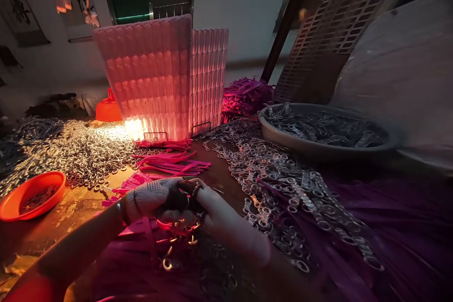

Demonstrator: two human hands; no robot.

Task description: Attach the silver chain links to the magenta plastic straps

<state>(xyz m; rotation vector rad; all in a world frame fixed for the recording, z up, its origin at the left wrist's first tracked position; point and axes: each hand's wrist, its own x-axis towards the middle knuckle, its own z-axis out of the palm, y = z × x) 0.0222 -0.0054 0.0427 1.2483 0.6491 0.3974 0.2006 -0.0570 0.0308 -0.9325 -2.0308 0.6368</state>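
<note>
My left hand [150, 197], in a dotted work glove, and my right hand [217, 212], in a pale covering, meet at the middle of the work surface. Fingers of both are curled together around small metal hooks [196, 189]. Below the hands hang more metal hooks [167, 263] and a bit of pink strap. The darkened fingertips hide part of what is gripped. Just beyond lie bright pink straps [175, 165], and purple straps [123, 264] spread beneath my forearms.
Shiny metal hooks with rings [85, 148] are heaped at left, with more hooks [283, 184] at right. An orange bowl [58, 188] holds small pieces. Ribbed translucent panels [148, 75] stand behind. A wide basin [269, 128] of metal pieces and a purple strap bundle [244, 96] sit farther back.
</note>
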